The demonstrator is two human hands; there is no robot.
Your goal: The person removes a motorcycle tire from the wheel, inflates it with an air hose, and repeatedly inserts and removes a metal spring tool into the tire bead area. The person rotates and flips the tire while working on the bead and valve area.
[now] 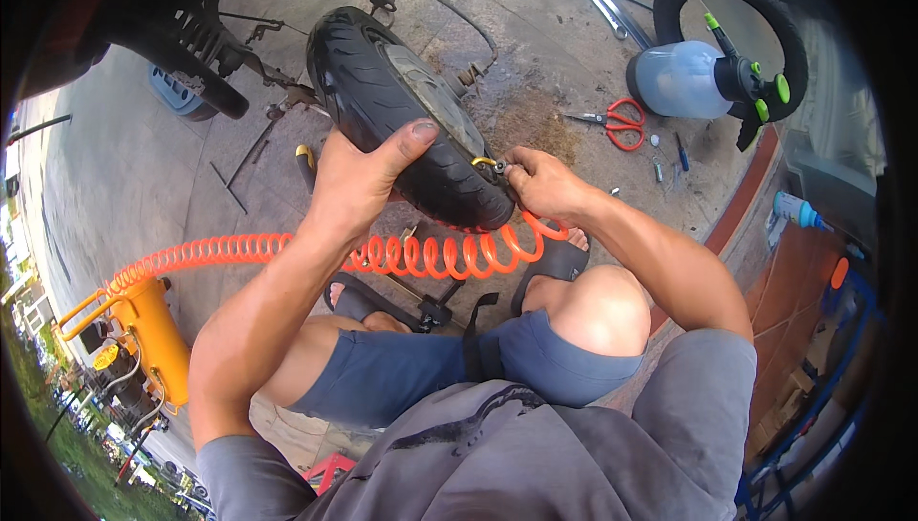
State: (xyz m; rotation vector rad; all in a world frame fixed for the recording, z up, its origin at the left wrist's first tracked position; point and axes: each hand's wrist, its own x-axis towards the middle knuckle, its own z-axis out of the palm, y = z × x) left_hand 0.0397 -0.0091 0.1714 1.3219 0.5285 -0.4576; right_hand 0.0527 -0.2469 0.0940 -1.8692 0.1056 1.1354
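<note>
Plainly one wheel (397,105), one hose (253,247) — left fingers (411,142) touching wheel, hold unclear, right fingers (522,173) pinching one fitting (498,167)

Grey paved floor (105,158) in daylight

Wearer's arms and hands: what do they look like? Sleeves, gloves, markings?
Short grey sleeves on both arms; forearms bare. Left hand and right hand are ungloved, no watch or wristband showing. Dark smudges mark the left thumb. Left fingers mostly hidden, so rings can't be ruled out.
</note>
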